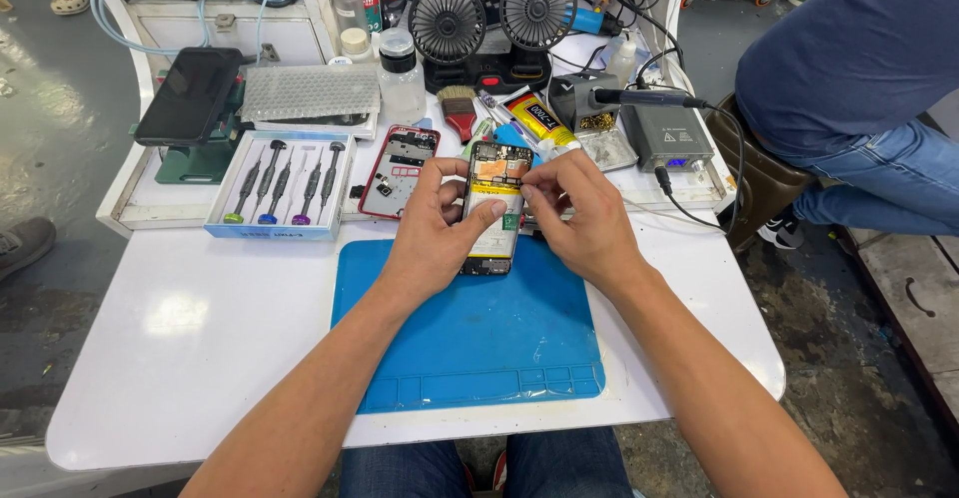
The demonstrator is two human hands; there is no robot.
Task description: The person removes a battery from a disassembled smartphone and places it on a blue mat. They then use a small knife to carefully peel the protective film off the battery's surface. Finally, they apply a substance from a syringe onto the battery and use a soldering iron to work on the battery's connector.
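An opened phone (496,198) with its back off, showing circuit board and yellow-labelled battery, is held upright above a blue work mat (470,338). My left hand (432,233) grips its left edge, thumb across the battery. My right hand (584,218) pinches at the phone's upper right edge with thumb and forefinger; whether anything is between those fingertips is too small to tell.
A red phone frame (398,170) lies behind the mat beside a tray of screwdrivers (283,184). Farther back stand a twin fan (491,18), brush (459,110), glue tube (539,121), soldering station (666,136), clear bottle (400,76). Another person's legs (859,108) are at right.
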